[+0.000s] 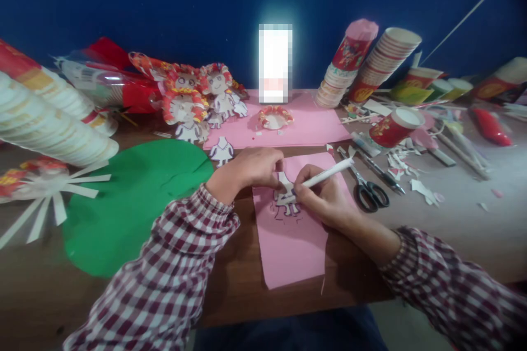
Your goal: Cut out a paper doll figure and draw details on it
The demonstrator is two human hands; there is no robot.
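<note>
A small white paper doll cutout (287,197) lies on a pink sheet of paper (294,255) in front of me, with dark marks drawn around its lower edge. My left hand (257,167) rests at the cutout's upper left, its fingers bent and the fingertips pressing on it. In my right hand (323,197) is a white marker (327,174), held in a writing grip with its lower end by the cutout's right side. The marker's tip is hidden behind my fingers. Another doll cutout (221,151) lies beyond my left wrist.
A green paper disc (135,214) lies left. Scissors (370,195) and a pen (385,173) lie right among paper scraps. Stacked paper cups (382,60) stand at the back right; more cups (53,118) lean in at left. Decorated paper figures (185,101) stand behind, beside a pixelated bright screen (275,63).
</note>
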